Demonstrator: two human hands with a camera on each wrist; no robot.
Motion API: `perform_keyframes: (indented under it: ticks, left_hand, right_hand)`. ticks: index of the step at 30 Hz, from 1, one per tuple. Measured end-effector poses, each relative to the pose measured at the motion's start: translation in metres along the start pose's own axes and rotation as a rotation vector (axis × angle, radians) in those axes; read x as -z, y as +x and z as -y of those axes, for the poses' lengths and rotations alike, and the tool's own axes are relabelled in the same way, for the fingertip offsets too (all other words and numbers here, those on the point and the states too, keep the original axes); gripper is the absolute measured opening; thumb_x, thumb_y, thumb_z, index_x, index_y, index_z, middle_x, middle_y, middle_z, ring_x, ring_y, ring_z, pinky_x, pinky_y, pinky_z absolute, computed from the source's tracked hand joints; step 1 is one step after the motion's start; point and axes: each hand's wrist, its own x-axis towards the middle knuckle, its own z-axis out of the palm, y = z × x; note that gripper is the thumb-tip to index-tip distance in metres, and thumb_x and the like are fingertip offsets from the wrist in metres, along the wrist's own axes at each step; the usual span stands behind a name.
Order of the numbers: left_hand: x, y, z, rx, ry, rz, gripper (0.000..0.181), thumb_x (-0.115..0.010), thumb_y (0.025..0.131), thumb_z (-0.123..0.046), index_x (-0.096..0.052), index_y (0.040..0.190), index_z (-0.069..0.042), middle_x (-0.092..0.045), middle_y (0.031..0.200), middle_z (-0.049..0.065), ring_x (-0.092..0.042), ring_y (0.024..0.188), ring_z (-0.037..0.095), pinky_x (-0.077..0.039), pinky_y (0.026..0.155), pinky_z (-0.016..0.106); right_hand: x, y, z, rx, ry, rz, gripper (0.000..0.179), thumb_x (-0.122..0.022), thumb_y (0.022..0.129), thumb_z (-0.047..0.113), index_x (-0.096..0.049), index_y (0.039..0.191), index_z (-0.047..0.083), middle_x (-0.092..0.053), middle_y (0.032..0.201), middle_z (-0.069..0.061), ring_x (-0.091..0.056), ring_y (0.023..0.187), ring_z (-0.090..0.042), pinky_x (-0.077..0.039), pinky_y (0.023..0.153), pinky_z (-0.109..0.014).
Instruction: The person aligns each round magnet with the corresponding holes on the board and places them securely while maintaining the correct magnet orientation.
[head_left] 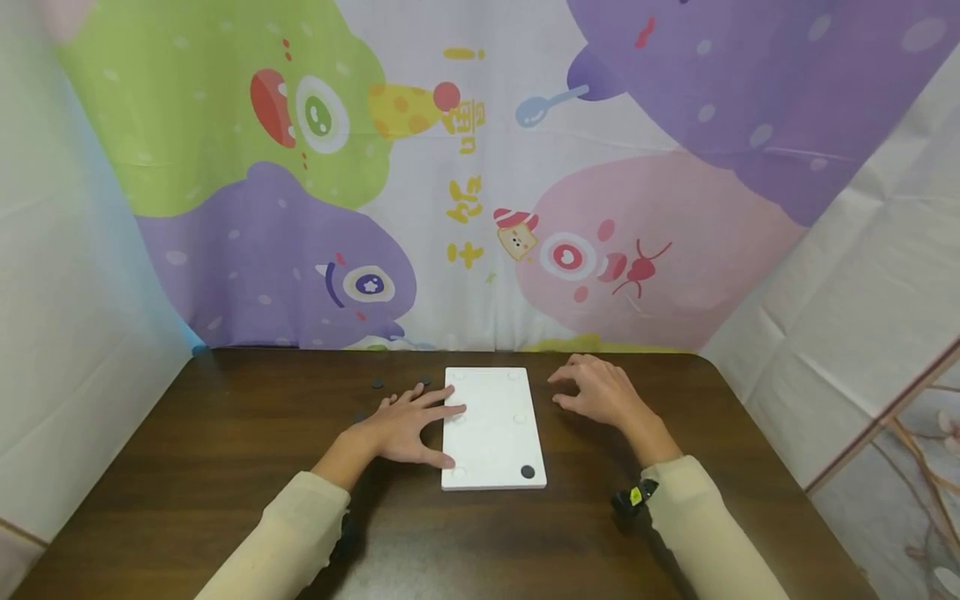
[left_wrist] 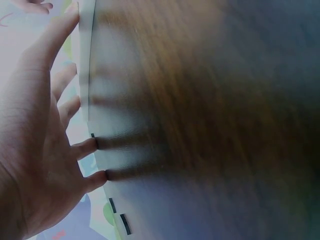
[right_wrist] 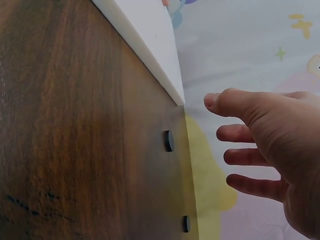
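A white rectangular board [head_left: 491, 437] with several shallow round recesses lies on the table. In its near right corner sits a black disc [head_left: 528, 472]. My left hand [head_left: 405, 429] is spread over the board's left side, thumb and two fingertips at its surface and the other fingers off its left edge. Right of the board, my right hand [head_left: 600, 392] hovers with loosely bent fingers and nothing held. Two dark discs [right_wrist: 169, 141] stand out on the table in the right wrist view, left of the right fingers.
More dark discs [head_left: 377, 383] lie on the brown table [head_left: 225, 467] beyond the left hand; two discs [left_wrist: 125, 224] also show low in the left wrist view. A cartoon-printed cloth [head_left: 480, 317] hangs behind the table's far edge, with pale cloth walls [head_left: 810, 283] at both sides.
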Motion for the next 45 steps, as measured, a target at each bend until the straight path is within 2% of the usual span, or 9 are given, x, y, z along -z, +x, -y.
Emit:
perform_keyframes:
  ticks: [8,27,45]
  left_hand:
    - [0.001,0.001,0.000,-0.007,-0.002,-0.003,0.095,-0.082,0.095,-0.066,-0.043,0.175,-0.031,-0.021,0.192,0.005,-0.017,0.172,0.064,-0.018,0.126,0.094]
    - [0.002,0.002,-0.002,-0.006,0.008,0.002,0.095,-0.081,0.096,-0.066,-0.042,0.175,-0.032,-0.020,0.192,0.003,-0.015,0.175,0.058,-0.019,0.128,0.092]
    - [-0.002,0.002,0.001,0.001,0.015,-0.003,0.096,-0.081,0.095,-0.067,-0.042,0.175,-0.034,-0.020,0.192,0.002,-0.015,0.175,0.058,-0.019,0.128,0.092]
  right_hand:
    - [-0.005,0.001,-0.003,0.001,-0.029,0.024,0.030,-0.089,0.096,0.032,-0.087,0.124,0.021,-0.080,0.120,-0.007,-0.075,0.104,-0.029,-0.065,0.077,-0.049]
    - [-0.012,-0.001,-0.006,-0.029,-0.001,0.068,0.024,-0.087,0.098,0.028,-0.088,0.121,0.020,-0.080,0.125,-0.009,-0.075,0.113,-0.032,-0.066,0.090,-0.057]
    - [-0.019,0.001,-0.008,-0.036,-0.016,0.106,0.022,-0.087,0.099,0.027,-0.088,0.120,0.021,-0.080,0.123,-0.007,-0.076,0.114,-0.033,-0.066,0.093,-0.058]
